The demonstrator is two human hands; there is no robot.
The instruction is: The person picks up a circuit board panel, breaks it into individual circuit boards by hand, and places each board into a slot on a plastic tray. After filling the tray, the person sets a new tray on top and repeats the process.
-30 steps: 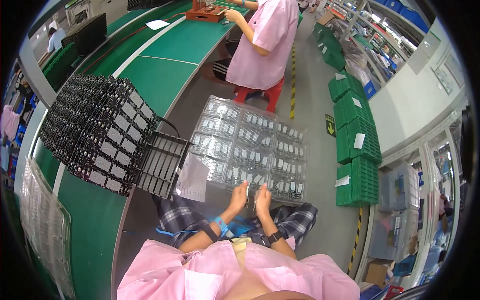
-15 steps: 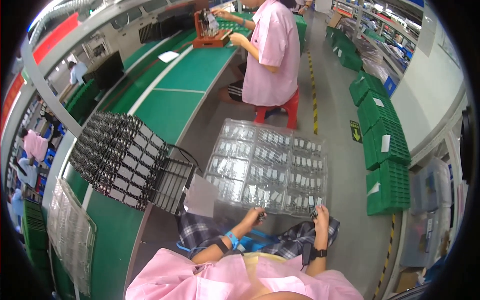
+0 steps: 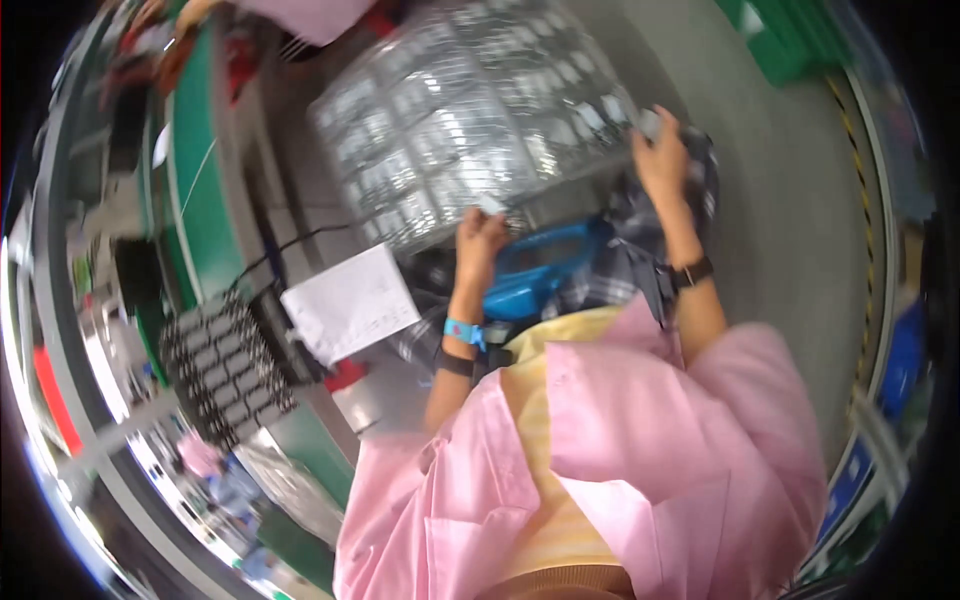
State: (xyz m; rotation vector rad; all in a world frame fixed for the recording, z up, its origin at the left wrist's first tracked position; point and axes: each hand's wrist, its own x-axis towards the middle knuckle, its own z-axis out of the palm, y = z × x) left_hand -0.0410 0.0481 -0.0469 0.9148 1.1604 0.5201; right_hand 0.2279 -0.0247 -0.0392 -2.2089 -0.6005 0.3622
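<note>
A large clear plastic tray [image 3: 470, 120] with many small compartments is held up above my lap, tilted. My left hand [image 3: 480, 235] grips its near edge, fingers curled on the rim. My right hand [image 3: 662, 150] grips the tray's right corner. A blue band sits on my left wrist and a dark watch on my right. Below the tray a blue object [image 3: 540, 270] lies on my lap over checked cloth. The picture is blurred and turned.
A white paper sheet [image 3: 350, 305] hangs beside a black wire rack [image 3: 225, 365] full of small parts at the left. A green workbench [image 3: 195, 170] runs along the left. Green crates [image 3: 780, 35] stand at the upper right on grey floor.
The view has swung and rolled sharply. My hands have spread apart along the tray's edge and the tray has lifted and tilted. The person in pink ahead has slid to the top edge.
</note>
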